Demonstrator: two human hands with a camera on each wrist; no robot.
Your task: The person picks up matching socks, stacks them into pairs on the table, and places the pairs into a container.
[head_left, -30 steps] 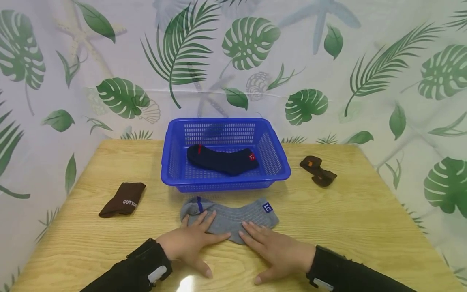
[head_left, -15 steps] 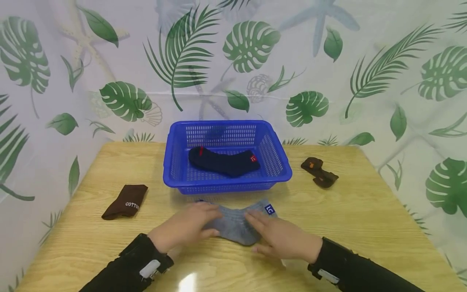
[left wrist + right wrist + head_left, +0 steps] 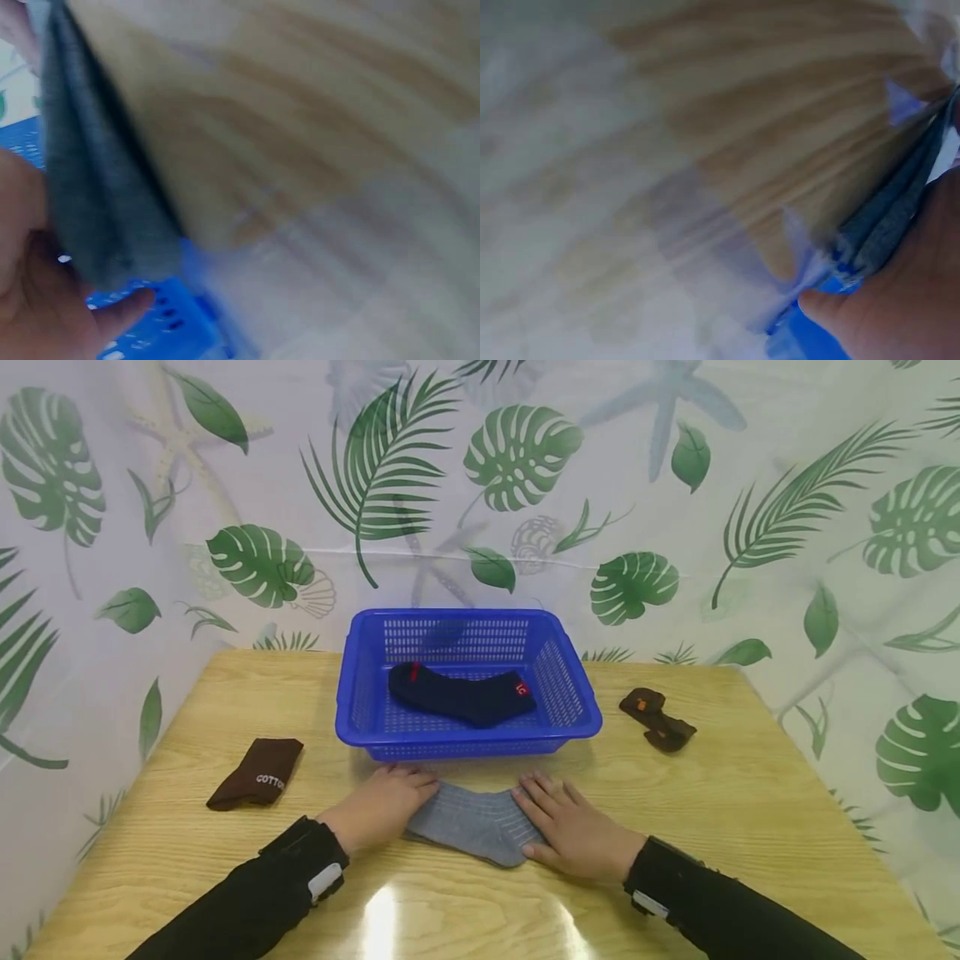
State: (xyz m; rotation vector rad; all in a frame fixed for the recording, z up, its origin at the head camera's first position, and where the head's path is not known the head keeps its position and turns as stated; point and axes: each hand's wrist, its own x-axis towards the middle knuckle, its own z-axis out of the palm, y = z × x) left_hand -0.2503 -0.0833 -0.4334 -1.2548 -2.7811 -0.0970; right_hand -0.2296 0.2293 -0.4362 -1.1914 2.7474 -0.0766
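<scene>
A pair of grey socks (image 3: 476, 827) lies flat on the table, one on top of the other, in front of the basket. My left hand (image 3: 378, 810) rests over the toe end with its fingers extended, covering it. On the cuff end, my right hand (image 3: 581, 835) lies with its fingers stretched out, and the cuff label is hidden beneath it. The left wrist view has the layered grey edges (image 3: 97, 165) beside the thumb; in the right wrist view the sock ends (image 3: 889, 217) lie along the hand.
A blue plastic basket (image 3: 468, 747) holding navy socks (image 3: 465, 696) stands behind the grey pair. One brown folded sock (image 3: 258, 772) lies on the wooden table (image 3: 450, 918) at left, and a crumpled brown sock (image 3: 658, 720) at right. Leaf-patterned cloth (image 3: 315, 460) hangs around the table.
Both hands lifted slightly off the grey socks, moved outward and came down on their two ends. The toe stripe and cuff label, visible before, are now covered.
</scene>
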